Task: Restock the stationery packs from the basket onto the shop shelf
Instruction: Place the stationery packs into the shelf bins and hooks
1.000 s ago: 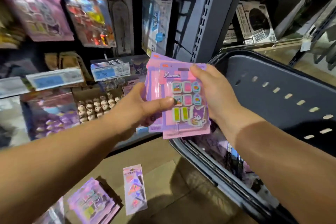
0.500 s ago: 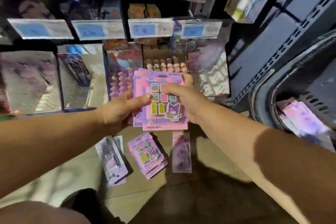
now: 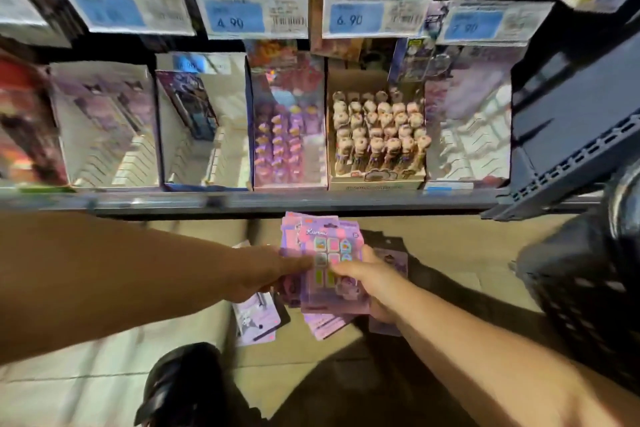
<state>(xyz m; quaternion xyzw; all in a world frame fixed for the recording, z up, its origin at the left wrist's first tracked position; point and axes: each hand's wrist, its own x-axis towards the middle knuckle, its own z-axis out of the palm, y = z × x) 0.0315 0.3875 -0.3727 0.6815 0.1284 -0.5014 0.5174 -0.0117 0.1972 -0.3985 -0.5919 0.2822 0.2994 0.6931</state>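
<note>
Two hands held one fanned stack of stationery packs [image 3: 329, 263], low and just in front of the shelf rail [image 3: 277, 203]. My left hand [image 3: 263, 274] pinched its left edge, thumb on the front. My right hand [image 3: 367, 282] gripped the lower right side in the same way. The packs were not squared, because the back ones stuck out to the left and at the bottom. I judged that a weaker grip could let them slide out onto the loose packs [image 3: 258, 319] lying on the floor directly below. My dark shoe [image 3: 180, 385] was near those, so a step forward could crush them.

Farther away, the display boxes stood side by side. The rightmost box [image 3: 467, 121] looked mostly empty, but blur hid which one matched these packs, so a wrong slot was possible. The hanging price tags [image 3: 377, 14] above could catch the stack when it is lifted. The basket [image 3: 588, 288] stood at the right, near my right arm.
</note>
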